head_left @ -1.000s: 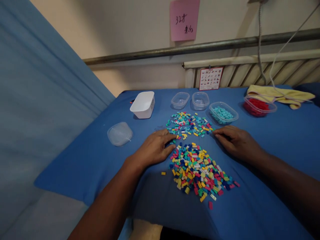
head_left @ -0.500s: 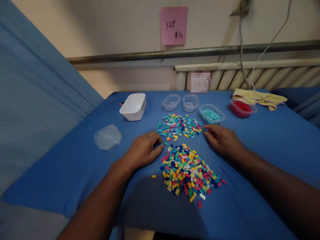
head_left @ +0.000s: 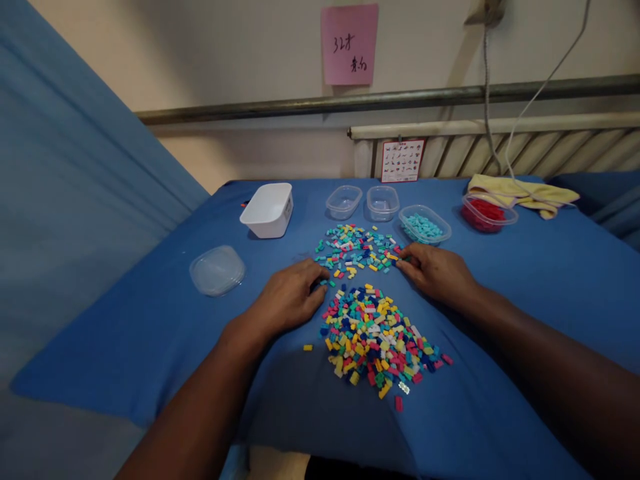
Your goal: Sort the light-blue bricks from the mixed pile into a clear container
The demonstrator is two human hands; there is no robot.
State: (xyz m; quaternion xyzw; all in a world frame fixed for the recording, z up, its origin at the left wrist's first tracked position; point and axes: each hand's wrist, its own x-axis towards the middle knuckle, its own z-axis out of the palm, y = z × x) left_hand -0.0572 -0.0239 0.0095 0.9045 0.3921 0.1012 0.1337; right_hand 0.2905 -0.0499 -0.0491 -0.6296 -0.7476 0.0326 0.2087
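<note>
Two groups of small coloured toy bricks lie on the blue cloth: a loose spread [head_left: 356, 248] farther off and a denser heap [head_left: 375, 337] nearer to me. My left hand [head_left: 295, 293] rests at the left edge of the spread, fingers bent and thumb apart from them. A teal brick or two lies by its fingertips. At the right edge of the spread, my right hand [head_left: 435, 270] touches the outermost bricks with its fingertips and thumb, which are slightly apart. Its lower fingers are partly hidden.
Behind the bricks stand a white tub [head_left: 267, 212], two clear containers [head_left: 344, 202], a container of turquoise pieces [head_left: 425, 225] and one of red pieces [head_left: 487, 215]. Clear lids [head_left: 217, 270] lie left. A yellow cloth [head_left: 523, 193] lies back right, below a radiator [head_left: 525, 147].
My right hand has moved left, its fingertips now against the edge of the spread. Some bricks there have shifted. My left hand has barely moved, and the view has tilted slightly.
</note>
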